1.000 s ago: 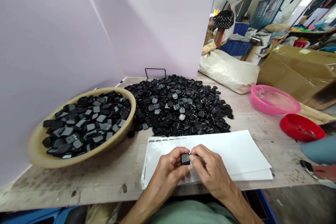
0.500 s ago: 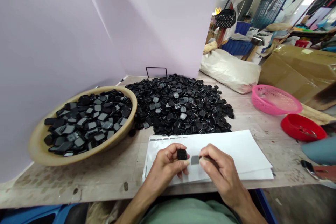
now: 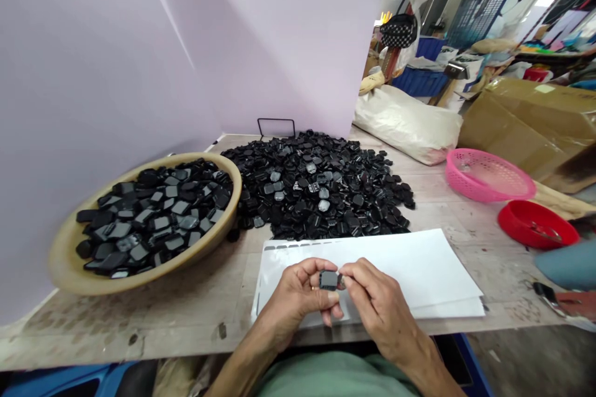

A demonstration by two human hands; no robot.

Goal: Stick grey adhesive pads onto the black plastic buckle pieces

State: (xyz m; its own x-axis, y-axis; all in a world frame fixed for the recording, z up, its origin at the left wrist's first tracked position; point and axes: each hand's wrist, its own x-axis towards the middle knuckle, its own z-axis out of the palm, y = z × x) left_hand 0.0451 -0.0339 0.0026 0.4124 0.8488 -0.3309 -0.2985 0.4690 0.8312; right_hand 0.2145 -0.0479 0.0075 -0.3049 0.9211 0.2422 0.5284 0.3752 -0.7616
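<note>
Between its thumb and fingers, my left hand (image 3: 305, 291) holds a small black piece (image 3: 328, 280) with a flat grey face turned up. My right hand (image 3: 375, 298) is closed in a pinch at the right edge of that piece; a small dark thing shows at its fingertips, too small to name. Both hands are over white sheets (image 3: 400, 263), whose upper left edge carries a row of grey patches. Beyond the sheets lies a large heap of black pieces (image 3: 307, 198). At the left, a tan basin (image 3: 228, 223) holds many black and grey pieces.
A pink basket (image 3: 488, 189) and a red bowl (image 3: 535, 239) stand at the right of the table (image 3: 186, 322). Behind them are a white sack (image 3: 410, 124) and a cardboard box (image 3: 526, 130). A black wire stand (image 3: 276, 120) is behind the heap.
My right hand has moved left to my left hand. The grey patch seen at its fingertips now appears on the black piece, whose flat face is turned up.
</note>
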